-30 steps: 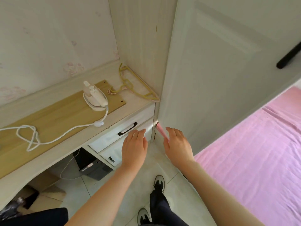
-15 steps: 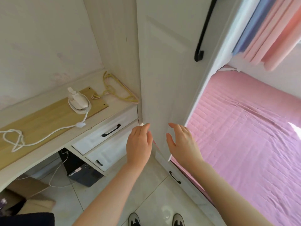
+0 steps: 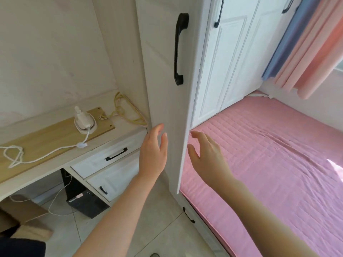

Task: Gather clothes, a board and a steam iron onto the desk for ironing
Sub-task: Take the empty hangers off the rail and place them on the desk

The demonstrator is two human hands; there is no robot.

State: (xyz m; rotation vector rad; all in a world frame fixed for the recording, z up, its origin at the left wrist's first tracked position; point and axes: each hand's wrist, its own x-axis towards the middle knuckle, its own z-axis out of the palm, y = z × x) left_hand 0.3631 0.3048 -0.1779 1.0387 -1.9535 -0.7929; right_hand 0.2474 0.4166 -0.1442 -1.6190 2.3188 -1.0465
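Both sets of fingers are straight and spread, holding nothing: the left hand (image 3: pixel 154 153) hovers just left of the tall white wardrobe door's (image 3: pixel 161 80) free edge, the right hand (image 3: pixel 207 154) just right of it. A second ago they were down at that door's bottom corner; now its black bar handle (image 3: pixel 179 49) stands above them. Well left of the fingers, the white steam iron (image 3: pixel 84 121) sits on the pale wooden board (image 3: pixel 46 138) on the cream desk (image 3: pixel 46 173), so probably only the clothes, unseen, remain.
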